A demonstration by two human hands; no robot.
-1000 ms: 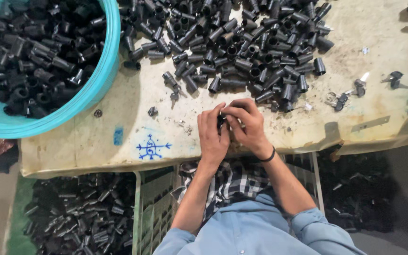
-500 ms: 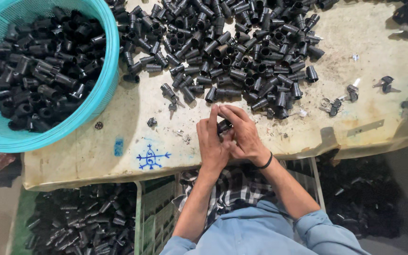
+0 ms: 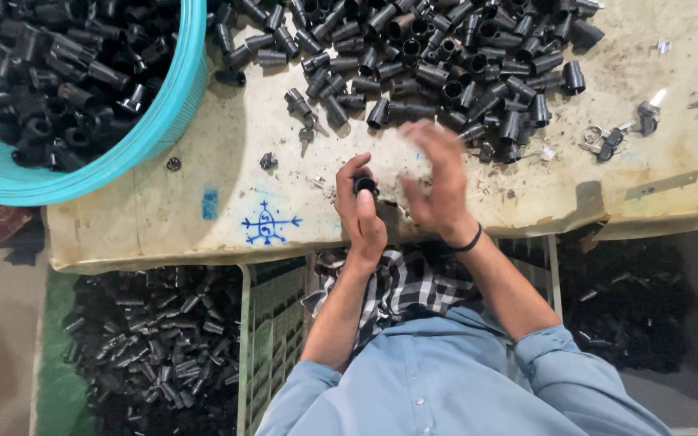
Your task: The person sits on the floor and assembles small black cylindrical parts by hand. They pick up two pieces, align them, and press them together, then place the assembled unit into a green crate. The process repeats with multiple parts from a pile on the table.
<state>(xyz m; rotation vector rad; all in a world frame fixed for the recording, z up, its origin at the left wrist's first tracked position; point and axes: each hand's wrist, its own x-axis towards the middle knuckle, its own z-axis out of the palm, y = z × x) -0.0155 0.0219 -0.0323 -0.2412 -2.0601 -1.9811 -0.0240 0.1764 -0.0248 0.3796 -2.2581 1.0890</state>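
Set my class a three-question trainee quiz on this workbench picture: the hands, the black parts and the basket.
1. True or false: the left hand grips a small black cylinder.
2. The turquoise basket holds: A) black parts B) keys C) cloth.
3. Which hand is blurred and holds nothing that can be made out?

Key: 1 true. 2 A. 3 the right hand, near the pile of black parts on the table.

Left hand (image 3: 359, 206) clenched, right hand (image 3: 436, 179) open.

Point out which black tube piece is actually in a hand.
The black tube piece pinched in the left hand; every other one lies loose in the pile or the blue basket.
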